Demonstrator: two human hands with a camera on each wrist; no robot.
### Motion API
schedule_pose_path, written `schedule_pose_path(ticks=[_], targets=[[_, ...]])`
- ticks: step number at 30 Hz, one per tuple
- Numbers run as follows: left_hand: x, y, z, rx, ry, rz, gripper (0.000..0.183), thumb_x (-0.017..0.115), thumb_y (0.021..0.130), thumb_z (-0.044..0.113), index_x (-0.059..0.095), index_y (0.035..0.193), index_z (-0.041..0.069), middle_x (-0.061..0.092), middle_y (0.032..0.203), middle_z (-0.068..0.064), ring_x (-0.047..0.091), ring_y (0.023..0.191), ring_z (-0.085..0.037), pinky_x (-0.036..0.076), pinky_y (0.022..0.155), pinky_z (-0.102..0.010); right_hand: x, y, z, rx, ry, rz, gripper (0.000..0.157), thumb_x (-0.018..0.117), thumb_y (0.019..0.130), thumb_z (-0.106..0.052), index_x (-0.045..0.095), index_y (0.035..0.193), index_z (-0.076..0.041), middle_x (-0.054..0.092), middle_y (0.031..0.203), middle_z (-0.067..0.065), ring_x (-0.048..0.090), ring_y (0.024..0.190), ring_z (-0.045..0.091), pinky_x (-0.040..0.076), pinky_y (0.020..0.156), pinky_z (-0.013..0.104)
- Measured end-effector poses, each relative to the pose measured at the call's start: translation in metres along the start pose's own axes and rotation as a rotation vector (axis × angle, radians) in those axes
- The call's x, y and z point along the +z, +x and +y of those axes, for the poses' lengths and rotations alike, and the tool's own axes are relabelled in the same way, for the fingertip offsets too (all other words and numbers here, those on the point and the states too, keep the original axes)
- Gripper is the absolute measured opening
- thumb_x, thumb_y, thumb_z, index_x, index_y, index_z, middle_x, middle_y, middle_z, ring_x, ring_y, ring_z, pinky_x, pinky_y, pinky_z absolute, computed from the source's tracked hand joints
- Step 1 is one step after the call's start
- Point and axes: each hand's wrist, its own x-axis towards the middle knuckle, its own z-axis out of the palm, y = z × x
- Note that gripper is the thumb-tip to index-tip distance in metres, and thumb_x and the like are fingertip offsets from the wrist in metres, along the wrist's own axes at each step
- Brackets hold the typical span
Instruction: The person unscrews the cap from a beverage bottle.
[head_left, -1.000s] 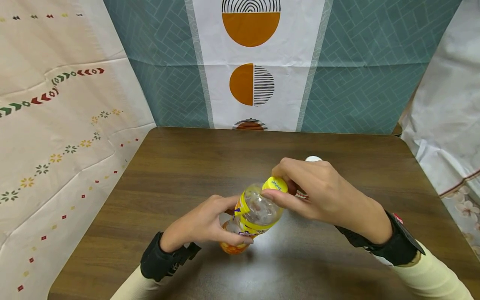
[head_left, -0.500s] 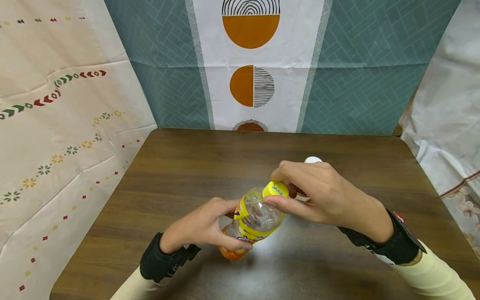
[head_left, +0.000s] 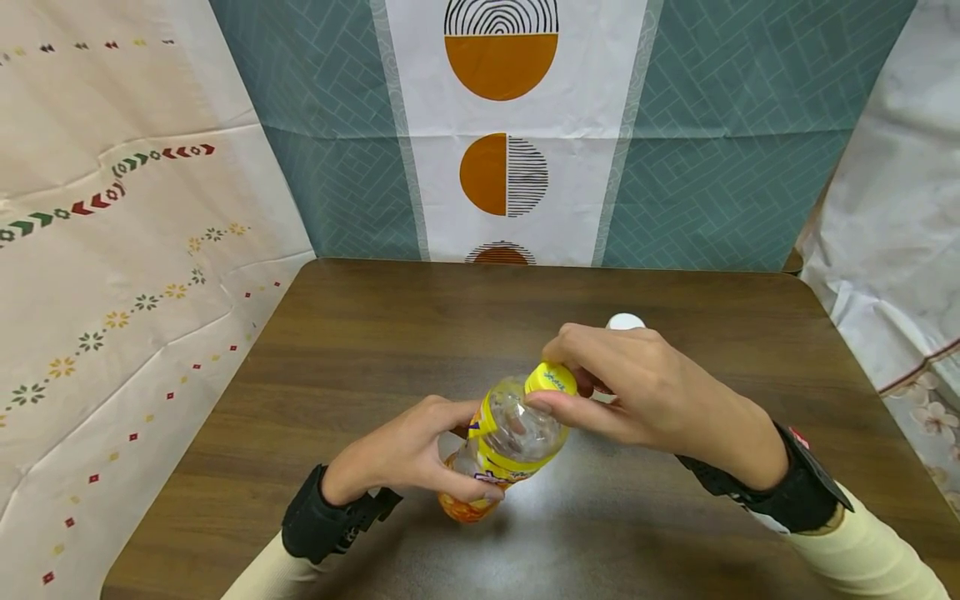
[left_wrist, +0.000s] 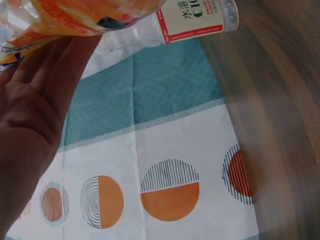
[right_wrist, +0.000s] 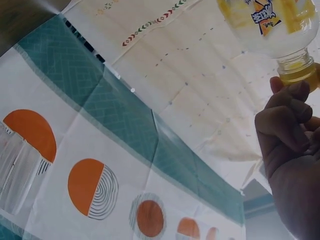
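Note:
A clear plastic bottle [head_left: 522,425] with a yellow and orange label leans to the right over the table in the head view. My left hand [head_left: 420,446] grips it around the lower body, thumb on the near side. At its top, my right hand [head_left: 622,379] pinches the yellow cap [head_left: 551,377] between thumb and fingers. From the right wrist view, the cap [right_wrist: 298,77] sits at the bottle's neck, with the fingers [right_wrist: 285,117] curled at it. The left wrist view has the orange part of the label [left_wrist: 95,15] above the palm of the left hand [left_wrist: 35,110].
Behind my right hand stands a second bottle with a white cap [head_left: 626,322], mostly hidden. Its cream and red label [left_wrist: 192,19] shows in the left wrist view. Beneath is a brown wooden table [head_left: 360,333], with patterned cloths [head_left: 345,192] hanging behind and beside it.
The head view has shifted slightly, so the scene sits a little lower. Both hands keep the same hold on the bottle and its cap, with hardly any movement.

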Motion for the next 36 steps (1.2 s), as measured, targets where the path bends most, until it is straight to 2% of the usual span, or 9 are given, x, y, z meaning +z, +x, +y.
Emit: schedule_pose_path(ticks=[7,14,23,31,36], targets=[[0.001,0.000,-0.002,-0.007,0.003,0.028,0.047,0.080,0.073,0.023,0.057,0.113,0.015,0.069,0.096,0.006,0.063,0.085,-0.005,0.056,0.076,-0.028,0.003,0.000,-0.003,0.061,-0.043,0.052,0.035,0.048,0.097,-0.036,0.054,0.082,-0.006,0.041,0.061,-0.005,0.037,0.051,0.003,0.031,0.039,0.016],[0.000,0.002,-0.004,-0.026,0.024,0.073,0.045,0.079,0.074,0.022,0.058,0.113,0.015,0.069,0.097,0.006,0.063,0.086,-0.004,0.056,0.076,-0.030,0.003,0.000,-0.005,0.092,-0.087,0.070,0.032,0.052,0.095,-0.034,0.058,0.083,-0.005,0.044,0.066,-0.005,0.038,0.052,0.004,0.033,0.040,0.016],[0.001,0.003,-0.007,-0.062,0.069,0.121,0.044,0.077,0.077,0.029,0.056,0.114,0.018,0.068,0.098,0.009,0.063,0.087,-0.004,0.055,0.078,-0.027,0.004,0.002,-0.005,0.138,-0.109,0.089,0.028,0.056,0.093,-0.031,0.060,0.085,-0.004,0.046,0.064,-0.005,0.039,0.051,0.005,0.034,0.040,0.018],[0.000,0.004,-0.006,-0.100,0.091,0.147,0.043,0.076,0.077,0.031,0.056,0.113,0.018,0.068,0.097,0.011,0.063,0.087,-0.003,0.056,0.077,-0.028,0.012,0.000,-0.007,0.244,-0.148,0.118,0.037,0.055,0.093,-0.038,0.059,0.087,-0.002,0.052,0.067,-0.003,0.041,0.052,0.006,0.039,0.040,0.022],[-0.001,0.006,-0.006,-0.115,0.119,0.179,0.043,0.076,0.077,0.034,0.057,0.111,0.019,0.067,0.096,0.013,0.062,0.085,-0.002,0.056,0.076,-0.028,0.013,0.002,-0.010,0.316,-0.219,0.157,0.031,0.062,0.090,-0.031,0.060,0.087,-0.001,0.049,0.062,-0.001,0.043,0.050,0.007,0.040,0.038,0.024]])
